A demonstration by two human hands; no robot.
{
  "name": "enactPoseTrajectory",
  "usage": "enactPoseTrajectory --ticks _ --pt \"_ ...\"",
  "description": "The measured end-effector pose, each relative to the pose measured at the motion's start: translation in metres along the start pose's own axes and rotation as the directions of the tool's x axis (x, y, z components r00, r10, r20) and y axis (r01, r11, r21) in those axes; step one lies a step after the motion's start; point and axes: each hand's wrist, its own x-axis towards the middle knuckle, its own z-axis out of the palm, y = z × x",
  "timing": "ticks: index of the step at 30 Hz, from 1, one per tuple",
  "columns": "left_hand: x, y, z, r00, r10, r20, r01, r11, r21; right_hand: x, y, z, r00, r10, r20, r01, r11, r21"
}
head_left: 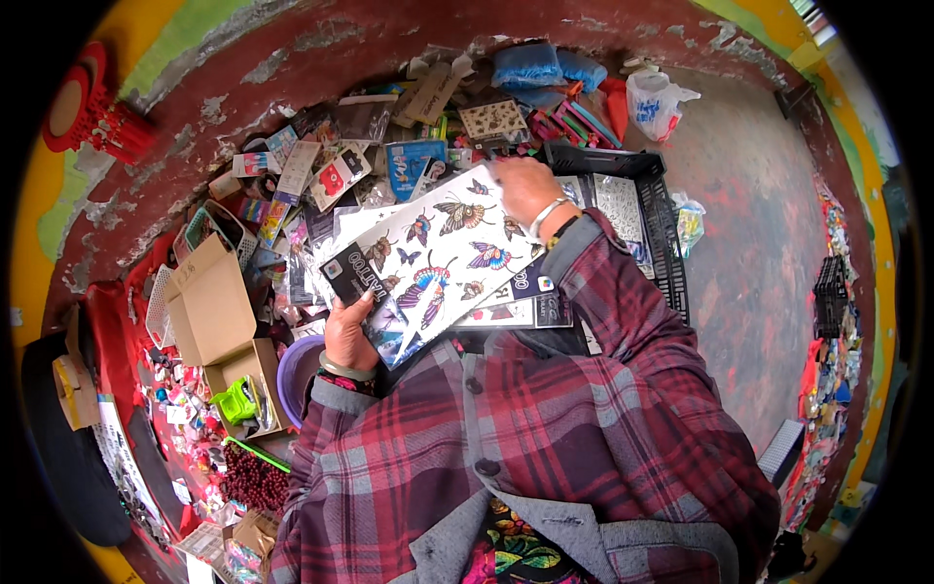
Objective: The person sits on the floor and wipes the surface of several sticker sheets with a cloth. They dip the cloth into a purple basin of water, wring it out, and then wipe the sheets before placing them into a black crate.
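A white temporary tattoo sheet (428,255) printed with colourful butterflies lies tilted in front of my chest, with a dark band along its lower left side. My left hand (350,339) grips its lower left edge, thumb on top. At the upper right corner, my right hand (530,192) is closed on the sheet, its fingertips partly hidden. Beneath it, more tattoo sheets (520,313) with dark borders show at the lower right. Close by my right wrist, a black plastic crate (669,255) holds further patterned sheets (619,206).
Packaged small goods (341,175) are heaped against the red wall. On the left stand an open cardboard box (229,389), a purple tub (300,378) and a white basket (159,310). A white plastic bag (657,102) sits on the grey floor (744,234) at the far right.
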Motion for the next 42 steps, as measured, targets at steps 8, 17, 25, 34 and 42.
enactPoseTrajectory --ticks 8,17,25,34,42 --pt "0.007 -0.005 -0.016 0.996 -0.094 -0.005 0.092 0.987 -0.134 -0.033 0.017 -0.074 0.896 0.115 -0.428 -0.111 0.993 0.034" --pt "0.008 0.001 -0.023 0.967 -0.233 0.098 0.246 0.957 -0.156 -0.068 -0.162 -0.009 0.590 -0.687 -0.424 0.805 0.464 0.369" --pt "0.018 -0.013 -0.039 0.991 -0.102 0.088 0.111 0.989 -0.098 -0.093 -0.115 -0.001 0.717 -0.685 -0.128 0.695 0.691 0.197" --pt "0.008 -0.005 -0.024 0.997 -0.081 -0.009 0.078 0.981 -0.175 -0.122 -0.042 -0.036 0.939 -0.340 -0.044 0.340 0.940 -0.008" --pt "0.013 -0.005 -0.030 0.984 -0.141 0.108 0.166 0.949 -0.267 -0.126 0.037 -0.039 0.972 -0.121 -0.203 0.105 0.990 -0.089"
